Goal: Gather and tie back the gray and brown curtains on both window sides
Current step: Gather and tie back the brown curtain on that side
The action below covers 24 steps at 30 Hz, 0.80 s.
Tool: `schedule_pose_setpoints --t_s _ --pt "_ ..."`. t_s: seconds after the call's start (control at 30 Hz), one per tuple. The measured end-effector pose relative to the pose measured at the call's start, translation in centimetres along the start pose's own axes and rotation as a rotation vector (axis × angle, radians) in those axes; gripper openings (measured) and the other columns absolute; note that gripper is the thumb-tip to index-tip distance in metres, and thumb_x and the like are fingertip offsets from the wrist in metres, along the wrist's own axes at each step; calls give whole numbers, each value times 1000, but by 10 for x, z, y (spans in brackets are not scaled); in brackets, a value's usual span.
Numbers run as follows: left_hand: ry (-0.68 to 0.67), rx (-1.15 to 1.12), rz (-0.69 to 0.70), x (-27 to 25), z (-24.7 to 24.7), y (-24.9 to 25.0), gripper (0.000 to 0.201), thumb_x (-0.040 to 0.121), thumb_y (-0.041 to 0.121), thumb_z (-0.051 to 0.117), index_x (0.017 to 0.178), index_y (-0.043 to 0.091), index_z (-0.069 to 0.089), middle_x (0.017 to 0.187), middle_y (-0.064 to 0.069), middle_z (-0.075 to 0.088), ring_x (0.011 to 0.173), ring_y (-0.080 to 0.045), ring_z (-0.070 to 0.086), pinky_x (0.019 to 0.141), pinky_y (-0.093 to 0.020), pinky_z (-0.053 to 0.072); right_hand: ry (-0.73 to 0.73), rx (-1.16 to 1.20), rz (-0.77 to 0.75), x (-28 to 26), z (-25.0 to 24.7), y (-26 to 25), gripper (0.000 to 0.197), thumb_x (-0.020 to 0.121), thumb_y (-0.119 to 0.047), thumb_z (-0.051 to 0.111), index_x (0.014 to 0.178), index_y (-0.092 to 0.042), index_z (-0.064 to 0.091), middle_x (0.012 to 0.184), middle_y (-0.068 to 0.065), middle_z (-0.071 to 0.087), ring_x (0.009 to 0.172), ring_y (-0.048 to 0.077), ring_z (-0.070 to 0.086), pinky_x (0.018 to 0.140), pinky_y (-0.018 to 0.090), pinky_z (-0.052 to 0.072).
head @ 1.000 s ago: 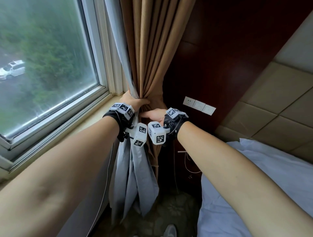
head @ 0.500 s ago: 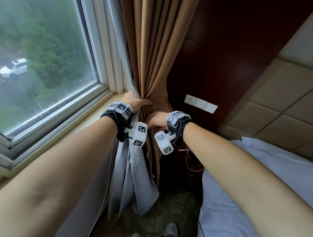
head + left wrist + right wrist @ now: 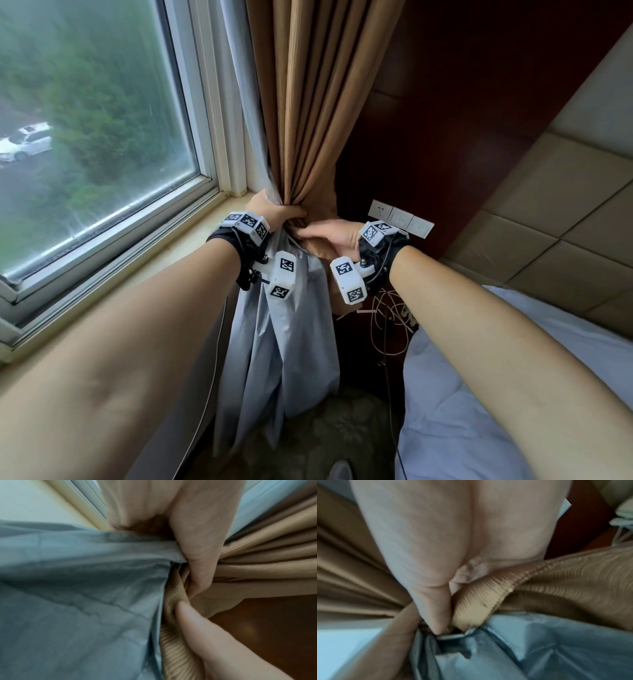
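The brown curtain [image 3: 305, 102] and the gray curtain [image 3: 287, 329] hang bunched together at the window's right side. My left hand [image 3: 274, 210] grips both curtains at sill height; its thumb [image 3: 202, 555] lies across the gathered folds. Just below and to the right, my right hand [image 3: 329, 234] holds a ribbed brown fabric band [image 3: 488, 596], pinched between thumb [image 3: 436, 608] and fingers against the bundle. The band [image 3: 175, 635] runs down beside the gray cloth [image 3: 77, 595]. Where the band's ends go is hidden behind the curtains.
The window [image 3: 96, 137] and pale sill [image 3: 191, 246] lie to the left. A dark wood wall panel [image 3: 462, 120] with white switches and a socket [image 3: 400, 219] stands right of the curtains. Loose cables [image 3: 387, 322] dangle below, and a bed with white bedding [image 3: 479, 411] fills the lower right.
My right hand has shifted up and left along the bundle, closer under my left hand. The left hand keeps its grip on the gathered curtains.
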State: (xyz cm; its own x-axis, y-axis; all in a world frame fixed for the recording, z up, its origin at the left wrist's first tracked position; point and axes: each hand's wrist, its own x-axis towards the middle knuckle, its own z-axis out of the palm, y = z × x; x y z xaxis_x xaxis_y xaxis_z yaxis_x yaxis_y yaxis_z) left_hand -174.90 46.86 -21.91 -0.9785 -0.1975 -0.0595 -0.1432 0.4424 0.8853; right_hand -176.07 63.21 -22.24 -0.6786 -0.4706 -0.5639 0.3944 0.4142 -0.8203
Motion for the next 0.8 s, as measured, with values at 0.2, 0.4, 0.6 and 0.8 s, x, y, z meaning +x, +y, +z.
schedule_pose_setpoints --t_s 0.2,0.4,0.6,0.8 --pt "21 54 -18 0 2 -1 35 70 33 82 100 21 69 94 -2 66 88 -20 63 75 -29 48 147 -885 -210 -9 -2 -20 20 91 -34 65 88 -14 65 74 2 61 62 7 57 64 30 43" --pt "16 54 -31 -4 8 2 50 60 40 80 105 20 69 96 -3 68 88 -20 63 76 -29 49 158 -1201 -198 -17 4 -33 30 95 -30 56 94 -2 66 92 15 65 83 24 56 71 31 40" --pt "9 43 -41 -6 12 0 52 65 39 84 111 23 66 99 0 65 91 -20 61 77 -26 43 20 -1221 48 -26 -10 -34 14 71 -26 73 78 -19 64 74 3 66 67 21 59 63 36 49" --pt "-2 23 -52 -5 11 0 56 63 40 83 113 24 66 101 2 65 93 -20 61 77 -25 42 174 -1214 32 -28 -28 -8 23 88 -33 66 92 -10 67 89 8 66 80 26 61 67 29 42"
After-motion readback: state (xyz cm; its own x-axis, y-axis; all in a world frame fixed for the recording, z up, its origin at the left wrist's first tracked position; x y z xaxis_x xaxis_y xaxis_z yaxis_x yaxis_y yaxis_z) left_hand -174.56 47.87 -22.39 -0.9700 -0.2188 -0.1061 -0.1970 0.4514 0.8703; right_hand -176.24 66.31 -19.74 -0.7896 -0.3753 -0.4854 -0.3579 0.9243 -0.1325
